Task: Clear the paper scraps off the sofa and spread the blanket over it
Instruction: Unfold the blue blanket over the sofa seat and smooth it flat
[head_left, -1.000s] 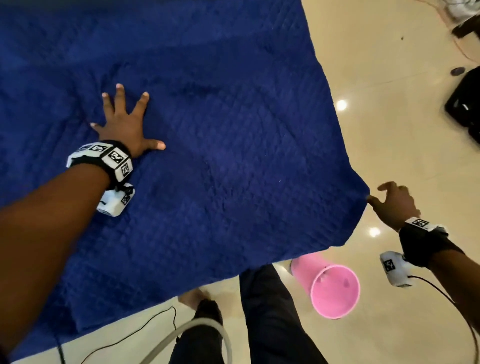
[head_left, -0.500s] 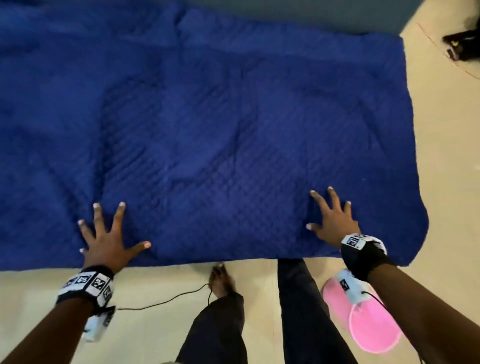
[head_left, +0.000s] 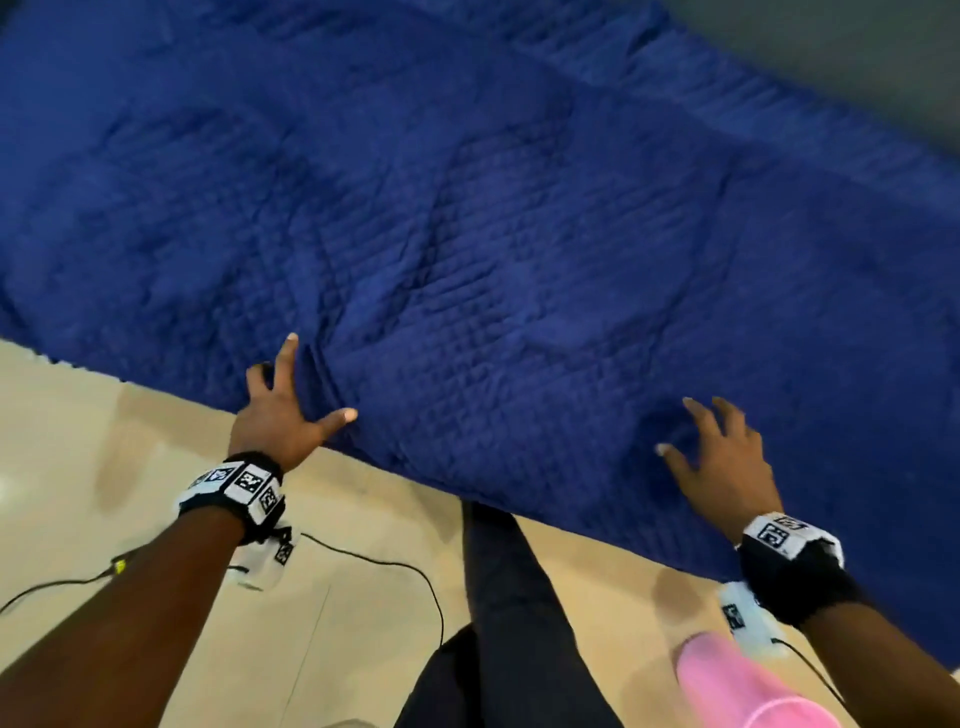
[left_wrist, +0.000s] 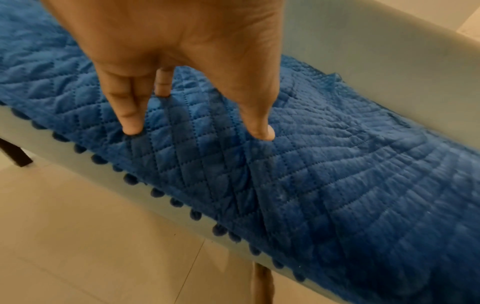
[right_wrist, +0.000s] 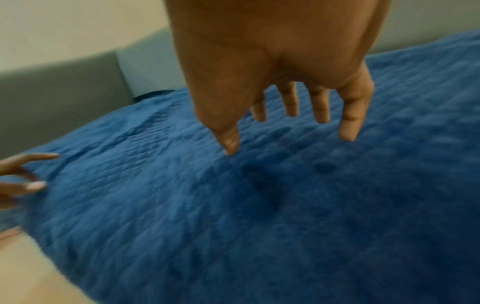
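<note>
While both hands (head_left: 283, 415) (head_left: 719, 462) press spread fingers (left_wrist: 131, 115) on the blanket (head_left: 519, 234), no writing reads

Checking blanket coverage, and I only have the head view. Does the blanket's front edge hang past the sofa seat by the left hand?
Observer: No. In the left wrist view the blanket ends at the seat front; its pom-pom trim lies along the sofa's pale front rail.
Operator: Left hand gripping it?
Observer: No, the left hand has straight fingers with the fingertips pressing the quilt.
Operator: Right hand?
Observer: The right hand is spread, with the fingertips on or just over the fabric; that view is blurred.
</note>
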